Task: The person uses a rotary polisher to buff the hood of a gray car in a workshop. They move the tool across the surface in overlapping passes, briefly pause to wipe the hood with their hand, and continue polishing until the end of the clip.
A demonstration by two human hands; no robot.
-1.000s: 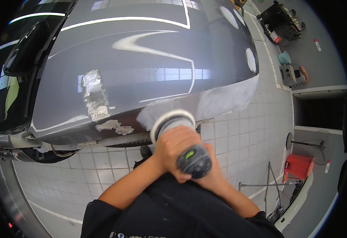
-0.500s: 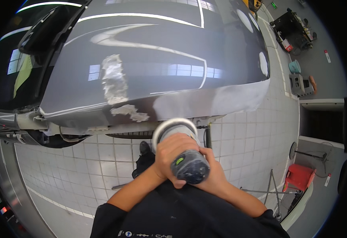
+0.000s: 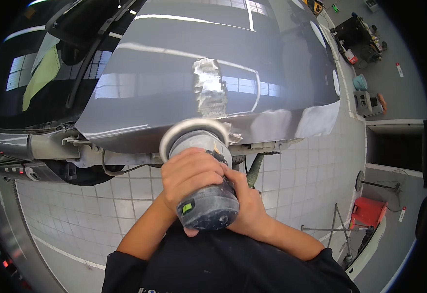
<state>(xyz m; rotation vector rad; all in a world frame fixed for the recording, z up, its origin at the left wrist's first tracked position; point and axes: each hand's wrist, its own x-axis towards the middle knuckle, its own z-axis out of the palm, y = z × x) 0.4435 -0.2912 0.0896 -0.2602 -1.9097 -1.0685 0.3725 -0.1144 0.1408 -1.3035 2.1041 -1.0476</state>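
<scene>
Both my hands are closed around a black-and-grey orbital sander with a round, pale-rimmed pad at its far end. My left hand wraps over the top of its body, while my right hand grips it from the right side. The pad is up against the near edge of a grey car hood or just in front of it; contact is hidden. Beyond the pad, a rough bare-metal patch runs across the hood. Dull, sanded areas lie along the near edge to the right.
Under the hood edge are exposed brackets and the dark wheel area. A windshield wiper lies at upper left. White tiled floor stretches below. On the right stand a red chair, a metal stand and a black cart.
The sander and both hands have moved left along the hood edge, from right of the bare-metal patch to its left. The view has shifted left too, so the hood appears farther right.
</scene>
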